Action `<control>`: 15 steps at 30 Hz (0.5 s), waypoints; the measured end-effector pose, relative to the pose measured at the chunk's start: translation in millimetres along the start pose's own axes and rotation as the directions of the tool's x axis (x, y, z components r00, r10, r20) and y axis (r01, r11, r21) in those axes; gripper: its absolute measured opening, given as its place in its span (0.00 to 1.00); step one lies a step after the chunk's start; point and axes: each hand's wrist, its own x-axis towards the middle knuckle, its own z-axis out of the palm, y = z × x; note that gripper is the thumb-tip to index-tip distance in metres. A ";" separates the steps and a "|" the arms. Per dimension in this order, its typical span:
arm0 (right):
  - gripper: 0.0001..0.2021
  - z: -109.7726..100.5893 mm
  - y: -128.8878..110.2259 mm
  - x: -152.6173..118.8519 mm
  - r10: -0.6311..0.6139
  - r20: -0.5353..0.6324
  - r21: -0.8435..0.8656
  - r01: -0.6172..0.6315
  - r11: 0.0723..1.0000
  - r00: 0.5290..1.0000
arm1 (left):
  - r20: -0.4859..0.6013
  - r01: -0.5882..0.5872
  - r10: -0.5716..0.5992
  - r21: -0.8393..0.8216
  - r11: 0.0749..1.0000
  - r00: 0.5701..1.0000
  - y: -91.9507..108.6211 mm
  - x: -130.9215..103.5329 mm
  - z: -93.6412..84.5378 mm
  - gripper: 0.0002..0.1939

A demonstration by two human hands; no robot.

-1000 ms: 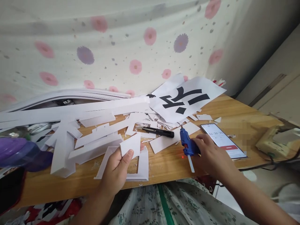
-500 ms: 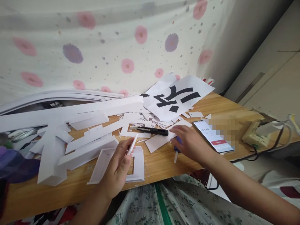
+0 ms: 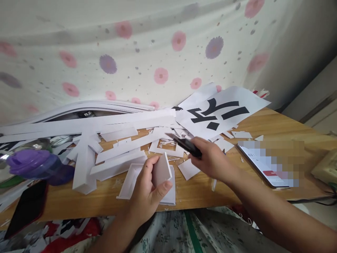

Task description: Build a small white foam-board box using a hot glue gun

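Observation:
Upright between the thumb and fingers of my left hand [image 3: 147, 191] is a small white foam board piece [image 3: 162, 169]. My right hand [image 3: 210, 160] is wrapped round a black utility knife [image 3: 188, 146], its blade pointing up and left, just above the scraps. Under and behind my left hand lies a white box-like cutout [image 3: 170, 191] on the wooden table. A flat white strip [image 3: 188, 170] rests below the knife. White offcuts [image 3: 167, 149] with thin slivers are scattered beyond both hands.
A large white board structure [image 3: 84, 161] spreads across the left. Paper with black strokes [image 3: 218, 112] lies at the back. A phone [image 3: 263, 165] lies right, a purple-lidded bottle [image 3: 31, 163] and dark flat device [image 3: 28, 207] left. The table's front edge [image 3: 105, 214] is close.
My right hand has picked up the utility knife from the table. The piece in my left hand has turned from edge-on to show its face. The view has shifted left.

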 end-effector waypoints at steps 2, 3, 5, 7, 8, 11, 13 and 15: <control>0.13 -2.0 -8.8 -18.1 -0.111 -0.088 0.153 0.124 0.980 0.990 | 0.009 -0.034 0.034 -0.012 0.999 0.999 2.8 1.6 1.4 0.28; 0.16 -1.8 -12.4 -25.1 -0.156 -0.107 0.183 0.174 0.968 0.982 | 0.013 -0.054 0.054 -0.017 0.998 0.998 4.3 2.0 2.2 0.27; 0.16 -0.9 -17.4 -34.4 -0.202 -0.110 0.188 0.220 0.957 0.973 | 0.021 -0.076 0.076 -0.021 0.997 0.997 6.5 1.9 3.9 0.27; 0.10 -0.8 -19.7 -38.3 -0.192 -0.103 0.169 0.207 0.964 0.976 | 0.040 -0.072 0.073 -0.040 0.997 0.997 7.0 0.4 5.7 0.28; 0.07 -1.2 -20.1 -38.8 -0.177 -0.103 0.158 0.192 0.969 0.979 | 0.049 -0.065 0.068 -0.052 0.996 0.997 6.7 -0.6 6.6 0.29; 0.05 -2.9 -20.3 -37.9 -0.160 -0.098 0.124 0.172 0.977 0.982 | 0.034 -0.083 0.086 -0.076 0.994 0.996 5.3 -3.5 9.8 0.29; 0.05 -3.4 -20.1 -36.9 -0.168 -0.084 0.113 0.177 0.978 0.982 | 0.019 -0.108 0.109 -0.078 0.991 0.994 5.4 -4.4 11.7 0.29; 0.04 -3.0 -19.4 -36.3 -0.168 -0.087 0.096 0.176 0.980 0.982 | 0.035 -0.131 0.134 -0.085 0.988 0.990 6.5 -4.3 13.1 0.29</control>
